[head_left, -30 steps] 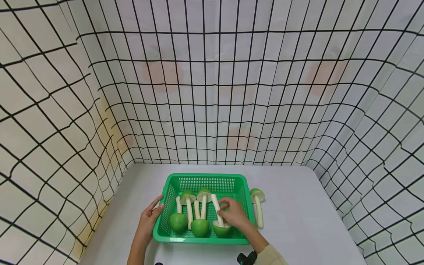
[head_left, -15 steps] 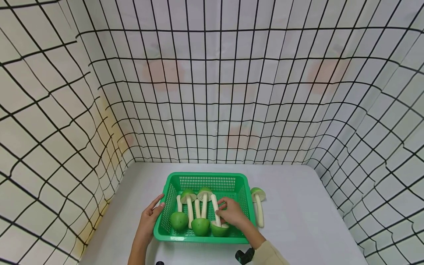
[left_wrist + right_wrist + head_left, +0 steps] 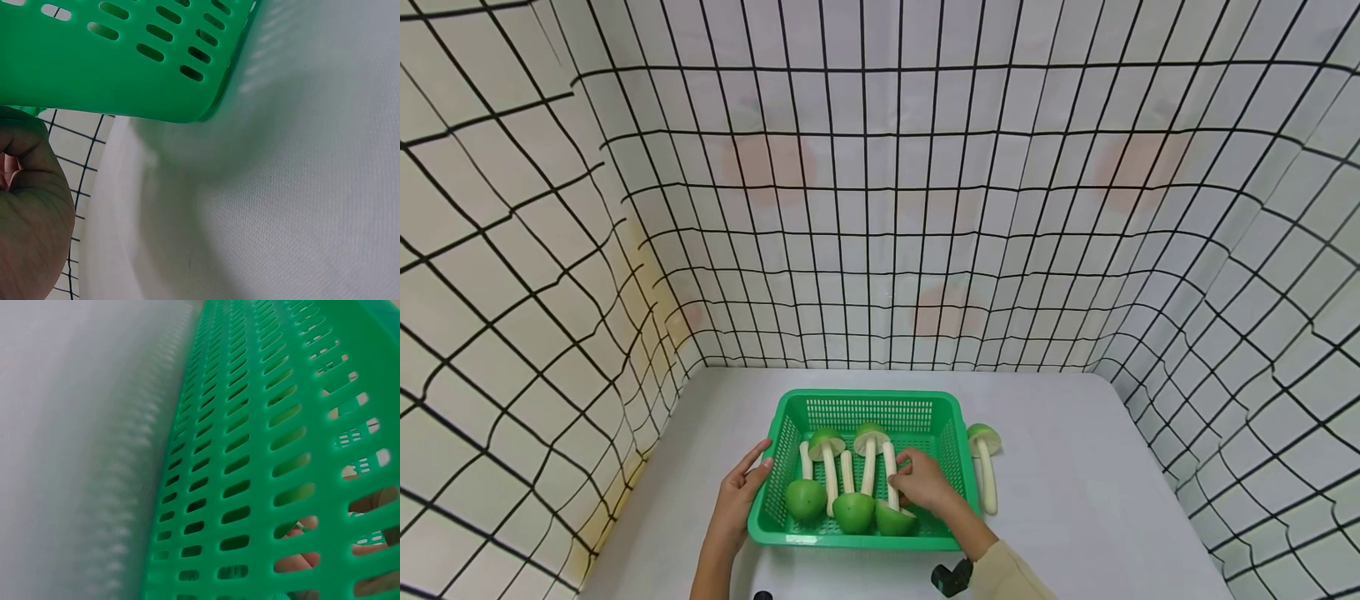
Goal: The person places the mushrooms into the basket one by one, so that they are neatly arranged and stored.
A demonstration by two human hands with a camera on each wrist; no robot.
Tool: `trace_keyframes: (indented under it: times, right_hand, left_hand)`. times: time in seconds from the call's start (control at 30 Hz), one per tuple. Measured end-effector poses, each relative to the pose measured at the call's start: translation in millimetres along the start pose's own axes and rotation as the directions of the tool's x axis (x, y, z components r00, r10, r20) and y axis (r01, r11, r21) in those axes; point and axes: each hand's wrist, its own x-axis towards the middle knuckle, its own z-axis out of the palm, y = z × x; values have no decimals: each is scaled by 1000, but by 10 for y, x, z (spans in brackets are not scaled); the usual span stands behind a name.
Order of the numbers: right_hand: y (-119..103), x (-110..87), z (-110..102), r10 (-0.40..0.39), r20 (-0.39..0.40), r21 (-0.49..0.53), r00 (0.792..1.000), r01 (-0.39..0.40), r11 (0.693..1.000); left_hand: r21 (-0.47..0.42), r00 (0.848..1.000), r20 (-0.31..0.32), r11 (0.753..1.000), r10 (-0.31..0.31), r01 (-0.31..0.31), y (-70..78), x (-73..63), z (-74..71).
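Note:
In the head view, my right hand (image 3: 923,481) pinches the white stem of a green-capped mushroom (image 3: 895,518) inside the green basket (image 3: 850,541). This mushroom lies at the front right, its stem toward the back. To its left are two more with caps in front, a middle mushroom (image 3: 853,512) and a left mushroom (image 3: 806,501). Two others have caps at the back, one on the left (image 3: 827,442) and one on the right (image 3: 870,438). My left hand (image 3: 735,500) touches the basket's left rim with fingers fairly straight. Through the basket's slots, the right wrist view shows parts of my right fingers (image 3: 295,562).
Another green-capped mushroom (image 3: 984,467) lies on the white table (image 3: 1075,467), just right of the basket. Black grid netting (image 3: 880,208) rises behind and on both sides. A small black object (image 3: 952,577) is near my right sleeve (image 3: 1009,575).
My right hand has shifted the front-right mushroom slightly left, its stem more upright in the view. The back-right mushroom's cap has moved a little right. My left hand stays at the rim.

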Motion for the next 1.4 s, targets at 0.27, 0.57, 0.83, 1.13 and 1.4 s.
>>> trace_keyframes:
  times: [0.27,0.57,0.83,1.13,1.4]
  right_hand:
    - [23,-17,-17,3,-26,-59,1000,-5,998]
    - [-50,-72,-92,-45,-126,-158,991,25,987]
    - [-153,-151,-318,-134,-184,-28,974,131,991]
    - [-110,-196,-619,-198,-225,-47,954,192,980]
    - [-19,-242,-884,-220,-283,-3,934,228,974]
  left_hand:
    - [-2,1000,-4,1000,-5,5,1,-6,7]
    - [2,1000,-1,1000,-15,15,-14,42,3]
    - [12,1000,0,1000,3,-3,8,14,-4]
    - [24,1000,-10,1000,-2,2,-8,5,-7]
    - [26,1000,2,1000,-14,14,-23,34,-9]
